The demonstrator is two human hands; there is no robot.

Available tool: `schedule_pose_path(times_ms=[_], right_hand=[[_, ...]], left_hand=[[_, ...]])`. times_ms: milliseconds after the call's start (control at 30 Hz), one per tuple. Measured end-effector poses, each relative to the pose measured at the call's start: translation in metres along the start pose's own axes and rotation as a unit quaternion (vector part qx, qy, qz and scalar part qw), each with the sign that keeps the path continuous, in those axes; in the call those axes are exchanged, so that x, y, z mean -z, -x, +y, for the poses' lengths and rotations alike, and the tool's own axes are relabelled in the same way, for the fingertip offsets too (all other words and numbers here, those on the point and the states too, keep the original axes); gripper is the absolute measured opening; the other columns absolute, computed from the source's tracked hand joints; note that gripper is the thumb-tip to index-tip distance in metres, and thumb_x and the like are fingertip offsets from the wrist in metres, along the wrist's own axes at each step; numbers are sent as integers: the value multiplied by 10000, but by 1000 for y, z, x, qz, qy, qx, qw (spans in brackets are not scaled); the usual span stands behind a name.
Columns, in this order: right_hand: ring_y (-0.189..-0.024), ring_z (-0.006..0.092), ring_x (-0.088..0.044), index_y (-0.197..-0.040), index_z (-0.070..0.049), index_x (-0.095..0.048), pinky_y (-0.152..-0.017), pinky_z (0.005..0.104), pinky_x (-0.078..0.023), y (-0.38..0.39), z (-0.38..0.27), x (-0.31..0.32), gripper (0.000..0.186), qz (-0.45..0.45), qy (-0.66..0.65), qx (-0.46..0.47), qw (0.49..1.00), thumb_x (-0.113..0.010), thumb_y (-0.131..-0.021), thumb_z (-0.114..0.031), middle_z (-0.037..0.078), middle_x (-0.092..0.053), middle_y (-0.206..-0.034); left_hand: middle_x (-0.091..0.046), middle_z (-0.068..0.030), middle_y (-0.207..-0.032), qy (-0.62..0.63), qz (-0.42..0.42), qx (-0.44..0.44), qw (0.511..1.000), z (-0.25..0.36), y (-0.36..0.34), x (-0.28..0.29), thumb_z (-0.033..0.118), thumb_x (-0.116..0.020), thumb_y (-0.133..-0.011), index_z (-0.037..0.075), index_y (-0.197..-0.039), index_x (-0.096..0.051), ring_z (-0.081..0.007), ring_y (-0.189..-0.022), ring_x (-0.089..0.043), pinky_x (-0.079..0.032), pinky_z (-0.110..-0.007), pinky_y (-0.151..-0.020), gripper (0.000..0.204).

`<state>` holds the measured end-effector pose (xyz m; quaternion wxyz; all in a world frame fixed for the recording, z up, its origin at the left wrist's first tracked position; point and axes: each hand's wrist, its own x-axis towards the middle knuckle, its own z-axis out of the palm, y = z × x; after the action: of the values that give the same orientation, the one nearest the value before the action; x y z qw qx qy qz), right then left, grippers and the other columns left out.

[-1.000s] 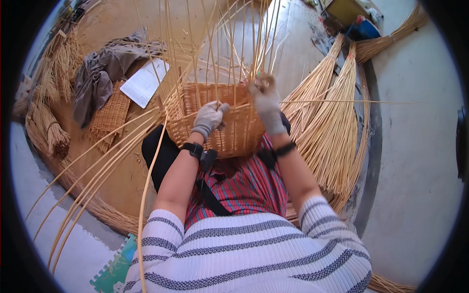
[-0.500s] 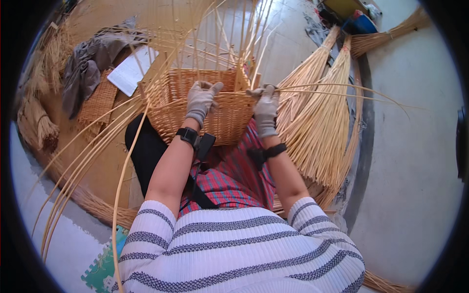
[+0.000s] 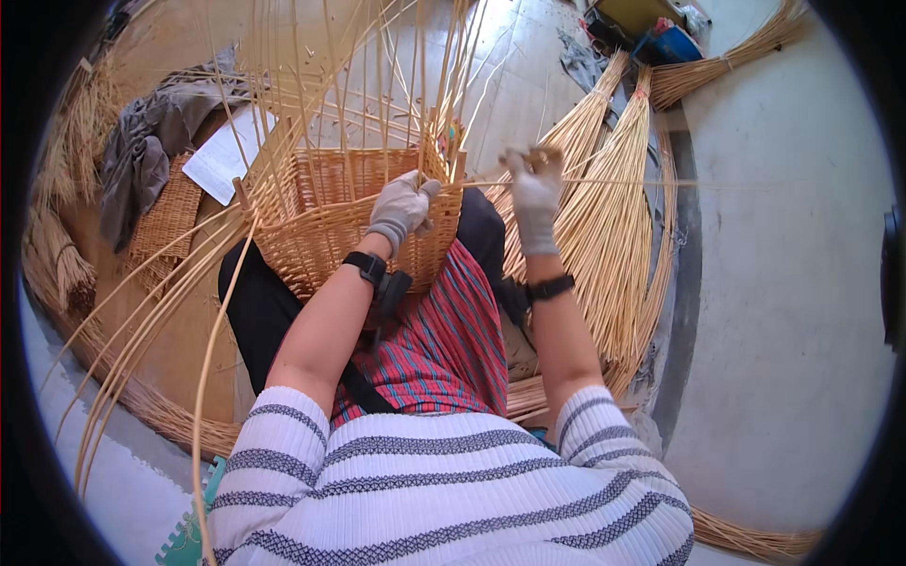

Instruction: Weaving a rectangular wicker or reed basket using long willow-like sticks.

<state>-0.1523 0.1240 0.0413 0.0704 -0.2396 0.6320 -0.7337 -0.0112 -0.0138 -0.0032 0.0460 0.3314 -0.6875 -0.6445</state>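
Note:
A partly woven wicker basket [image 3: 311,247] rests on my lap, with tall upright stakes rising from its rim. My left hand [image 3: 404,205], in a pale work glove, is closed on the near rim towards the right corner. Off to the right of the basket, my gloved right hand [image 3: 535,193] is raised, its fingers curled and blurred by motion. A thin wicker rod [image 3: 632,181] runs from the basket's corner through the right hand and out to the right, nearly straight. Several loose rods [image 3: 160,311] fan out from the basket's left corner towards the lower left.
Large bundles of wicker rods [image 3: 613,255] lie on the right, close to my right arm. Another bundle [image 3: 727,66] lies at the far right beside a blue container [image 3: 668,47]. To the left are a grey cloth [image 3: 160,141], a white sheet [image 3: 229,156] and a woven panel [image 3: 165,222].
My right hand has moved right, away from the basket's corner, and the rod there now runs straighter. My left hand has shifted along the rim towards the right corner. The view has shifted slightly.

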Motion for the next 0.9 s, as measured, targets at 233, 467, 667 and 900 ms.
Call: schedule_pose_path(times_ms=[233, 467, 667, 900], right_hand=[[-820, 212, -695, -1300, -91, -455, -771, 363, -602, -102, -24, -70, 267, -132, 38, -110, 984, -493, -1037, -59, 94, -689, -916], [-632, 131, -557, -1284, -140, -416, -659, 354, -600, -59, 20, 7, 217, 44, 35, 109, 993, -416, -1077, -72, 19, -480, -718], [-556, 103, -505, -1306, -167, -435, -624, 348, -604, -26, 63, 35, 210, 156, 6, -76, 985, -396, -1105, -123, -7, -455, -697], [-683, 143, -621, -1388, -107, -502, -748, 371, -608, 54, -17, -7, 355, 57, 126, 151, 979, -514, -1035, -67, 28, -617, -789]], left_hand=[[-723, -97, -785, -24, 42, 71, 996, 11, 5, -1, 377, -584, -1024, 76, -1090, -670, -221, -646, -727, -561, -367, -619, 319], [-671, -146, -1234, -296, 310, -412, 804, 6, 25, -17, 197, -745, -873, 108, -1484, -454, -294, -1110, -669, -457, -438, -1071, 683], [-622, -130, -1335, -354, 127, -361, 853, -21, 9, -30, 240, -744, -851, 133, -1603, -277, -340, -1291, -557, -332, -463, -1170, 892], [-638, -104, -1167, -414, 146, -377, 816, -24, 8, -28, 300, -698, -876, 145, -1518, -435, -274, -1093, -620, -432, -451, -941, 711]])
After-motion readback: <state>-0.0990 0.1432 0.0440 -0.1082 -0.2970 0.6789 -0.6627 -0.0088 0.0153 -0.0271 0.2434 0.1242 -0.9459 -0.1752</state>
